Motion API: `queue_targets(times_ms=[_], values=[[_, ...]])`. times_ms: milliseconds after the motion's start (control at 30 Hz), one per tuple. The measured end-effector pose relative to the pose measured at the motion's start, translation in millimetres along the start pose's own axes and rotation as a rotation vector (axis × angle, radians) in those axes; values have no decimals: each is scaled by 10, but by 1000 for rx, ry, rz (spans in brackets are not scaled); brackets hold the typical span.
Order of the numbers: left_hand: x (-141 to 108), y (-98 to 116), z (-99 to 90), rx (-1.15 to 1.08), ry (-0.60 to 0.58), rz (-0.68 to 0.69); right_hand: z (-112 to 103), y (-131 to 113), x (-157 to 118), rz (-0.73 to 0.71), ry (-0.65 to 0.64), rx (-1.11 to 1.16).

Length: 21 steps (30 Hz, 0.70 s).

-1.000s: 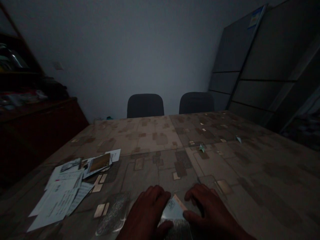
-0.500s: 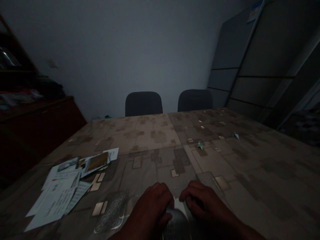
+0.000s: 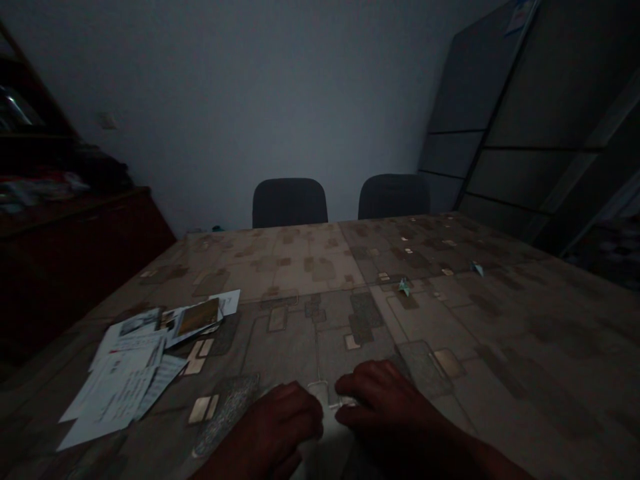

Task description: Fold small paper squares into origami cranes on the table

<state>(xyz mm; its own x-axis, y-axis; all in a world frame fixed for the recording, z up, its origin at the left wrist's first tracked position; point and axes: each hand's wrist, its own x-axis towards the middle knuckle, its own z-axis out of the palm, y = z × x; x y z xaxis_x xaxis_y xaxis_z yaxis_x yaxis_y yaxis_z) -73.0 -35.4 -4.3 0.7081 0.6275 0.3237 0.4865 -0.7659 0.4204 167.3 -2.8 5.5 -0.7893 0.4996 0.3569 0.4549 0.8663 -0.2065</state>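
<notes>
Low in the head view, my left hand [image 3: 285,423] rests at the table's near edge with its fingers curled together. My right hand [image 3: 377,400] is just to its right, fingers bent and thumb close to them. Between the two hands a pale piece, perhaps paper [image 3: 330,430], shows dimly; its outline is too dark to make out. What lies inside the fingers is hidden. A small folded greenish paper shape [image 3: 404,287] stands beyond my right hand, and a similar folded one [image 3: 477,268] sits farther right.
The table [image 3: 280,340] has a patterned cloth. Several papers and cards [image 3: 117,383] lie in a loose pile at the left. Two dark chairs [image 3: 290,202] [image 3: 394,197] stand at the far edge. A dark red cabinet [image 3: 90,233] is at the left, a tall wardrobe [image 3: 525,127] at the right.
My left hand has moved left and slightly down. My right hand has shifted left and a little up. The gray rounded thing between them earlier no longer shows clearly. The view has shifted slightly.
</notes>
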Motion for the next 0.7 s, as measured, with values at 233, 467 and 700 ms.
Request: queue_targets(times_ms=[233,467,700], values=[[-175,46,-6,175,77,29,-25,-150,89,-121,-81,-18],[-364,174,44,355,117,-135,109,-156,46,-147,-106,-77],[-376,262,5,215,121,-300,177,-125,26,78,-10,282]])
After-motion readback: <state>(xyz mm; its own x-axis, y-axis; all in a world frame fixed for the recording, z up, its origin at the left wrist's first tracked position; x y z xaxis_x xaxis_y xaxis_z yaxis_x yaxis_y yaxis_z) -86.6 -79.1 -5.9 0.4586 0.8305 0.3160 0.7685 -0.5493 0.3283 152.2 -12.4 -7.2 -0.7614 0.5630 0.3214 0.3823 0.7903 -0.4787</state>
